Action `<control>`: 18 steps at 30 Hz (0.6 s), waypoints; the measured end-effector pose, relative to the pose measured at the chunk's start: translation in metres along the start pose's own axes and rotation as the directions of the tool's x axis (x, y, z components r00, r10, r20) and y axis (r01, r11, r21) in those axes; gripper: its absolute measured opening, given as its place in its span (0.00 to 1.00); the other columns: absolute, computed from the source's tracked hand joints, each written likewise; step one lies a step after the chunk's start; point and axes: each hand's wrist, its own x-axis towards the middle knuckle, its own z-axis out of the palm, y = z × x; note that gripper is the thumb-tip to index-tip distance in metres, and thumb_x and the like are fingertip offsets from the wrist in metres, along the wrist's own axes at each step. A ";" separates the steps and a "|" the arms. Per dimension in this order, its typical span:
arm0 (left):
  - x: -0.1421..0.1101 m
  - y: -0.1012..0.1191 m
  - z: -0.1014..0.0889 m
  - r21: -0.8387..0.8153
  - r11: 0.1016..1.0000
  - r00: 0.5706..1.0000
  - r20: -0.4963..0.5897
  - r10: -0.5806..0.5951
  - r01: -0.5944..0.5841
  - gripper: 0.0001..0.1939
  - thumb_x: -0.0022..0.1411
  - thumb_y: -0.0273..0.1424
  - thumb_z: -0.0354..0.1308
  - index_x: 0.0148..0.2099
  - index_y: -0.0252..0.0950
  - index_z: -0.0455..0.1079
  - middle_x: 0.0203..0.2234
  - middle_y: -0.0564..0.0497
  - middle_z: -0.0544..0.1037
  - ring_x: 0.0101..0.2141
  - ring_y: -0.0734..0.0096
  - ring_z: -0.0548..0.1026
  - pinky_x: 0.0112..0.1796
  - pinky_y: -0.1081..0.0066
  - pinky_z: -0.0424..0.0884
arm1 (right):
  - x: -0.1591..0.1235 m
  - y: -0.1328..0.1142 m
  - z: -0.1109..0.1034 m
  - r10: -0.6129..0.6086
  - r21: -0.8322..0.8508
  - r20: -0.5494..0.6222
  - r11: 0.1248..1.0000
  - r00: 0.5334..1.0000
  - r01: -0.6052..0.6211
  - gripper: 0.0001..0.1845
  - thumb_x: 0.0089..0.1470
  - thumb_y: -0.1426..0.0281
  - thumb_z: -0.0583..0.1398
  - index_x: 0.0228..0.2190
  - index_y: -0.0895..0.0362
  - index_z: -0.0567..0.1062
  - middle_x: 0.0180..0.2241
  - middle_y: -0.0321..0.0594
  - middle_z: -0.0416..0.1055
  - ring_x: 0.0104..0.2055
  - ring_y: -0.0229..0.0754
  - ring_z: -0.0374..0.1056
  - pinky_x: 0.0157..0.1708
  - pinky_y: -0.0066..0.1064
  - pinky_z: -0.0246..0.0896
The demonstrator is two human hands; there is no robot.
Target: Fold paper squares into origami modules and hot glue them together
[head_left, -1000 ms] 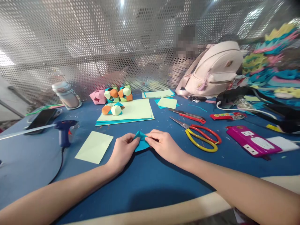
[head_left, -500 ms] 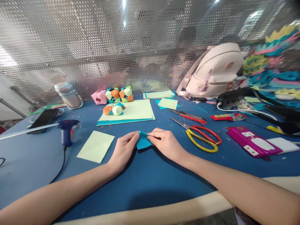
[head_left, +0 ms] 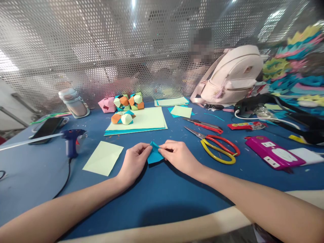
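Left hand (head_left: 133, 162) and right hand (head_left: 177, 156) pinch the blue paper piece (head_left: 154, 156) at its top fold (fingertips pressed together, apparently steadying the crease); scissors (head_left: 217, 148) lie right.

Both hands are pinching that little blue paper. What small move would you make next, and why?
Probably press the raised fold flat against the table. The blue paper is pinched at its top between the left hand and right hand, its peak lifted and not creased down, like a half-made fold.
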 end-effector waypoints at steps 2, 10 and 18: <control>0.000 0.000 0.000 -0.019 1.000 1.000 0.012 -0.009 0.009 0.14 0.56 0.40 0.56 0.32 0.34 0.74 0.25 0.52 0.76 0.28 0.72 0.69 0.29 0.74 0.64 | 0.000 0.000 -0.001 0.012 -0.002 -0.005 1.000 1.000 -0.012 0.10 0.51 0.78 0.58 0.26 0.59 0.80 0.21 0.35 0.68 0.22 0.32 0.62 0.23 0.23 0.55; 0.000 -0.001 0.001 -0.041 0.998 0.999 -0.006 -0.049 0.049 0.13 0.52 0.38 0.60 0.25 0.34 0.68 0.19 0.56 0.69 0.24 0.76 0.64 0.27 0.75 0.61 | 0.000 -0.001 0.000 0.040 0.002 -0.008 0.999 0.999 -0.040 0.09 0.49 0.78 0.59 0.22 0.59 0.78 0.21 0.34 0.68 0.22 0.32 0.62 0.23 0.23 0.54; 0.000 -0.001 0.002 -0.204 0.973 0.993 0.074 -0.091 0.104 0.20 0.50 0.39 0.62 0.44 0.34 0.72 0.34 0.49 0.78 0.33 0.70 0.73 0.35 0.72 0.67 | 0.000 0.000 -0.001 0.036 0.014 -0.006 0.999 0.999 -0.036 0.09 0.50 0.78 0.59 0.22 0.60 0.77 0.20 0.35 0.67 0.23 0.33 0.61 0.24 0.25 0.54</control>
